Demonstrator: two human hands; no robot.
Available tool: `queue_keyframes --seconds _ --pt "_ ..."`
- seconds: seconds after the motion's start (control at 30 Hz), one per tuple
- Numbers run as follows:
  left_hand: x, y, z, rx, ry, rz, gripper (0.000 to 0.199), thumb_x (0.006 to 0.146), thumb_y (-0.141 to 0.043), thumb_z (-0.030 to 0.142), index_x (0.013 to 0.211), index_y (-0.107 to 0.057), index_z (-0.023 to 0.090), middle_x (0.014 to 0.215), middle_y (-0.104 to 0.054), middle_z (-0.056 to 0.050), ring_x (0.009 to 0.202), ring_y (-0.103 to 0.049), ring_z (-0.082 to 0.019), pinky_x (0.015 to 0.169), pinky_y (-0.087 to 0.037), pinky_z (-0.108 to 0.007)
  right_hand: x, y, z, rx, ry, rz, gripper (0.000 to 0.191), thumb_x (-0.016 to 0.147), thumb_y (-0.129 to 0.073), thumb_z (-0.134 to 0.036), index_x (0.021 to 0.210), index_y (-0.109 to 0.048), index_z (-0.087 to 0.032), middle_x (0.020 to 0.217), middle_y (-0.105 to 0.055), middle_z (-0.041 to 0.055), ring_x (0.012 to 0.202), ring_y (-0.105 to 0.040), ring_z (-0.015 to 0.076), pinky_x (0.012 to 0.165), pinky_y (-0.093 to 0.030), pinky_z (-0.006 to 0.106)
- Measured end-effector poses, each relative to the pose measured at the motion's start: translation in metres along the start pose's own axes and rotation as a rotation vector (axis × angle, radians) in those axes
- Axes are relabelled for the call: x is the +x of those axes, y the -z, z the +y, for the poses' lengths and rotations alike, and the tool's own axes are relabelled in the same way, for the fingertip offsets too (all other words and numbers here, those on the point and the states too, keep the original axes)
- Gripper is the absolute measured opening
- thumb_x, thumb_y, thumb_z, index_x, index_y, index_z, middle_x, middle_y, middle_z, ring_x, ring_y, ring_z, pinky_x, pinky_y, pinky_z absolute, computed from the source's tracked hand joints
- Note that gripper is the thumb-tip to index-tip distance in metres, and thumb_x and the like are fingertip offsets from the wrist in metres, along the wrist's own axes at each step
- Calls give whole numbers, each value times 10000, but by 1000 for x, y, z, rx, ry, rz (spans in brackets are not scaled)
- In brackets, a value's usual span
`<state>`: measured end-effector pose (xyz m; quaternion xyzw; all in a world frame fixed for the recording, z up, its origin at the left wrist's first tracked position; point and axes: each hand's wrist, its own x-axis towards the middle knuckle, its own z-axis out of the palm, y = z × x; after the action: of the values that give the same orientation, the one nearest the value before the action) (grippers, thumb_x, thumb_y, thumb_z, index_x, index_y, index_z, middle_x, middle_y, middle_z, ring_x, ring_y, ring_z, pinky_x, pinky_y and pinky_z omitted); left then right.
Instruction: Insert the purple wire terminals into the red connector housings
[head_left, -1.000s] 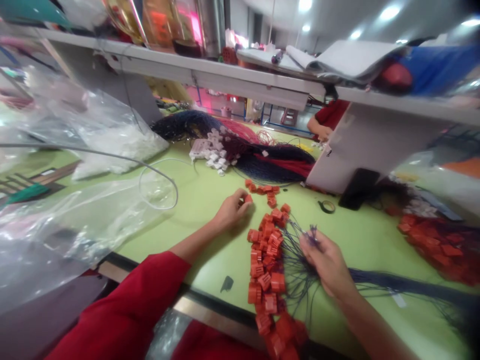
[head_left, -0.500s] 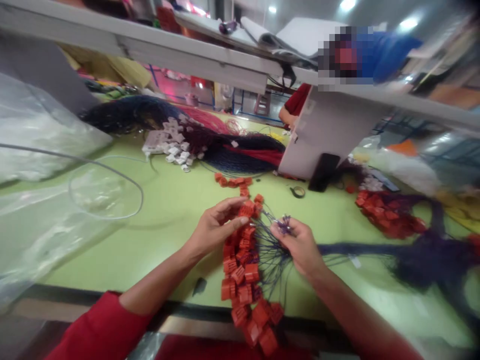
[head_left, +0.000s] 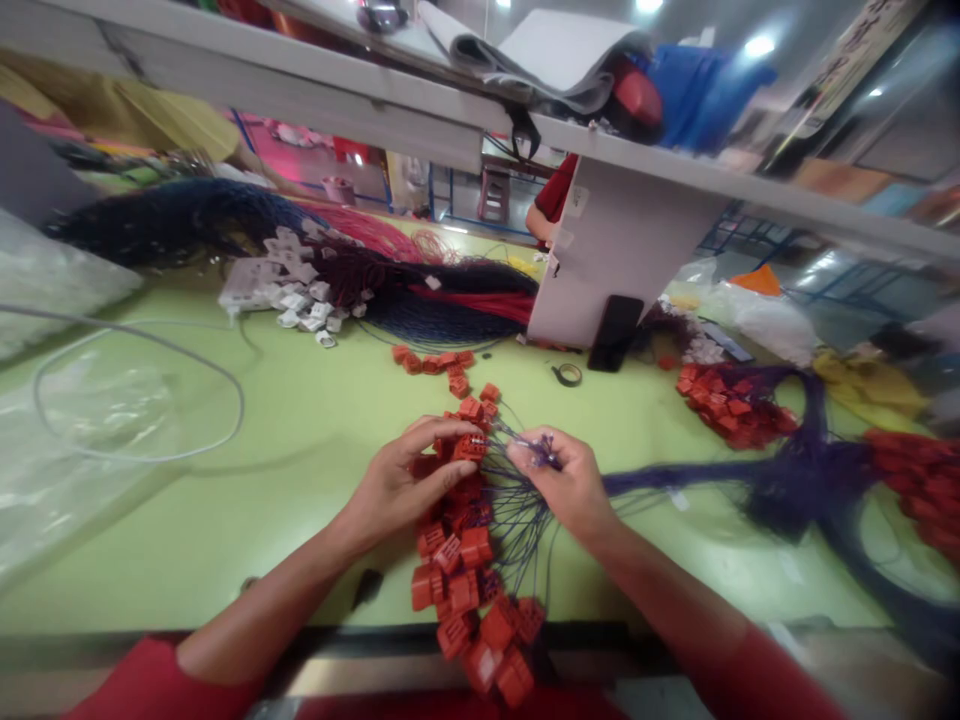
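My left hand [head_left: 409,475] pinches a red plastic connector [head_left: 470,446] between thumb and fingers, at the upper part of a long cluster of red connectors [head_left: 457,590]. That cluster hangs over the table's front edge. Thin dark purple wires [head_left: 517,520] run from the connectors toward my right hand [head_left: 566,480], which is closed around a bundle of them. Short wire ends with small metal tips [head_left: 544,452] stick out above its fingers. One wire spans from the right thumb and finger to the connector; whether its tip sits inside I cannot tell.
Loose red connectors [head_left: 431,362] lie ahead on the green table [head_left: 300,520]. Beyond are white connectors [head_left: 300,300], dark wire bundles [head_left: 450,310], a tape roll [head_left: 566,375] and a phone [head_left: 616,333] against a grey panel [head_left: 622,240]. More red connectors [head_left: 735,405] lie right. A shelf crosses above.
The view has shifted, so the scene appears further left. My left hand now holds a red connector closer to my right hand's wire, which now reaches it.
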<state>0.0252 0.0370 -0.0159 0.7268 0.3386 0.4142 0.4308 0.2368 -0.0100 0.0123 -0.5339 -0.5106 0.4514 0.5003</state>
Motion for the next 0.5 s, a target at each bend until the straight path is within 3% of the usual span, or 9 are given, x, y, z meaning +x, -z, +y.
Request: queue_keyframes --seconds 0.17,0.5 --pt "-4 -2 -4 38 -11 8 291 927 -678 326 1208 -696 250 1185 -695 -96 1103 -656 -244 820 -577 -319 0 -2 -2 -27 17 8 261 765 -754 -408 734 -683 -159 649 -597 2 613 -472 126 594 -445 258" --pt "-6 -4 -8 29 -22 14 305 943 -649 310 1245 -688 285 1269 -684 -88 1172 -624 -246 777 -578 -306 0 0 2 41 94 -59 284 833 -682 -400 704 -544 -189 642 -464 -32 601 -371 108 597 -388 242"
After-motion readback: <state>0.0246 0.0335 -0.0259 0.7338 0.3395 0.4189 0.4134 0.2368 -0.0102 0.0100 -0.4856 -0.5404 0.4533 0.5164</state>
